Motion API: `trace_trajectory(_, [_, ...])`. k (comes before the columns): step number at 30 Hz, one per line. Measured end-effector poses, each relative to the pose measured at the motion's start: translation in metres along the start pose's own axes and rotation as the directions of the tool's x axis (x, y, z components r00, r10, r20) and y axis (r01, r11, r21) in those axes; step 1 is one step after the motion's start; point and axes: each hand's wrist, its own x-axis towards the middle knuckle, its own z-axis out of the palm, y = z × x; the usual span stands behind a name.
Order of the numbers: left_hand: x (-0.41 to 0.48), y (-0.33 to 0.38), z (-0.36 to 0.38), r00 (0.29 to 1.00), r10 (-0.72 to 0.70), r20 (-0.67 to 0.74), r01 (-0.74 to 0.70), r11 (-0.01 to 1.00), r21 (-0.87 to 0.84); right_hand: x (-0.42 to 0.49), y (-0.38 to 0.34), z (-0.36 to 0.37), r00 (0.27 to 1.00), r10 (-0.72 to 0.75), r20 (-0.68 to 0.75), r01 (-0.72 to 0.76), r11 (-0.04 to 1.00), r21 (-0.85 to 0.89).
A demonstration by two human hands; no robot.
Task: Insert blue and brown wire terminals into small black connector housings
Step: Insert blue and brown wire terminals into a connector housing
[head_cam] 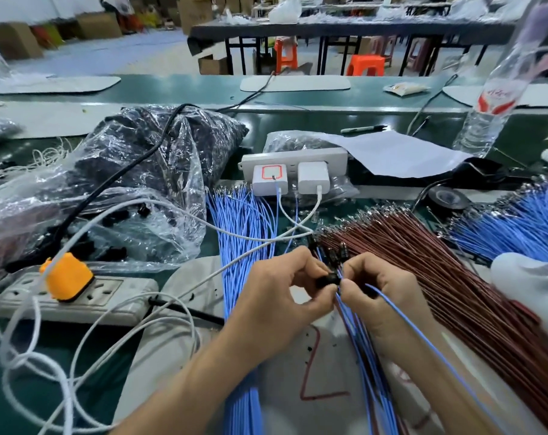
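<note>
Your left hand is pinching a small black connector housing, likely light and rigid, beside the brown wire bundle. Your right hand is gripping a thin blue wire; being floppy, it is probably wanting a hold close behind its terminal.

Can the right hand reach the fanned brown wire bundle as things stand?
Probably yes, once freed: the fanned brown wire bundle lies uncovered just beside the right hand, nothing between them, but that hand pinches a thin blue wire.
</note>
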Motion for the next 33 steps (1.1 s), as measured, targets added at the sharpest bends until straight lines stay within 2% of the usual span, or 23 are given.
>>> trace_trajectory(3, [0.001,0.002,-0.001,0.998,-0.033,-0.054,0.034,0.999,0.013,-0.001,0.003,0.004,0.999,-0.01,-0.048,0.007,0.999,-0.047])
trace_trajectory(6, [0.002,0.003,-0.003,0.996,-0.088,-0.033,0.086,0.993,-0.079,0.001,0.002,0.003,0.997,0.007,-0.082,-0.007,1.0,0.002])
trace_trajectory(10, [0.001,0.004,-0.003,0.996,-0.087,-0.019,0.083,0.984,-0.16,0.003,-0.001,-0.001,0.991,0.054,-0.12,-0.031,0.982,0.189])
trace_trajectory(12, [0.002,0.001,-0.004,0.995,-0.094,-0.03,0.089,0.986,-0.141,0.003,-0.003,0.0,0.984,0.062,-0.164,-0.011,0.956,0.293])
trace_trajectory(14, [0.003,-0.002,-0.005,0.994,-0.103,-0.029,0.099,0.988,-0.117,0.002,-0.004,-0.002,0.976,0.101,-0.192,-0.037,0.95,0.31])
trace_trajectory(18, [0.004,-0.003,-0.005,0.992,-0.127,-0.02,0.125,0.99,-0.071,-0.001,-0.007,-0.007,0.983,0.154,-0.097,-0.125,0.959,0.252])
trace_trajectory(20, [0.004,-0.003,-0.005,0.992,-0.121,-0.022,0.12,0.991,-0.058,-0.004,-0.009,-0.005,0.992,0.099,-0.081,-0.076,0.966,0.247])
trace_trajectory(23, [0.004,-0.002,-0.005,0.994,-0.109,-0.028,0.108,0.993,-0.04,-0.004,-0.009,-0.003,0.992,-0.004,-0.13,0.044,0.95,0.308])
trace_trajectory(29, [0.004,0.0,-0.006,0.994,-0.103,-0.045,0.101,0.994,-0.04,-0.006,-0.006,-0.001,0.975,-0.068,-0.213,0.148,0.91,0.388])
trace_trajectory(33, [0.003,0.0,-0.006,0.994,-0.096,-0.052,0.096,0.995,-0.012,-0.014,-0.016,0.001,0.926,-0.196,-0.324,0.243,0.964,0.111])
